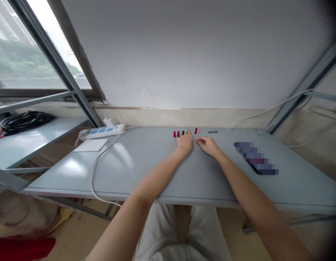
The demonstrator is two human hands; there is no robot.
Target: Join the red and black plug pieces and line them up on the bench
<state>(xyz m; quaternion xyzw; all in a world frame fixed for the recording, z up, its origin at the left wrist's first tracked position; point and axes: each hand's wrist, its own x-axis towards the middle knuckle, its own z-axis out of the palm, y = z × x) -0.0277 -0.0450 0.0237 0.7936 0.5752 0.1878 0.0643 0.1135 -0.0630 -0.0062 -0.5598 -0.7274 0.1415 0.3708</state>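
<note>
My left hand (185,141) rests on the grey table (157,166), fingers curled forward beside a small black cylinder (183,132). What its fingertips grip, if anything, is hidden. Two small red cylinders (174,134) stand just left of the black one. Beyond the gap between my hands is another red cylinder (196,131), slightly tilted. My right hand (208,145) is close by on the right, its thumb and fingers pinched together low over the table. Anything in that pinch is too small to name. Several small dark pieces (213,132) lie in a row behind my right hand.
A white power strip (104,132) with a plugged-in adapter and a white flat box (91,145) lie at left. A white cable (93,170) crosses the table's front edge. A pixelated, dark flat object (255,158) lies at right. Coiled black cable (26,121) sits on the neighbouring table.
</note>
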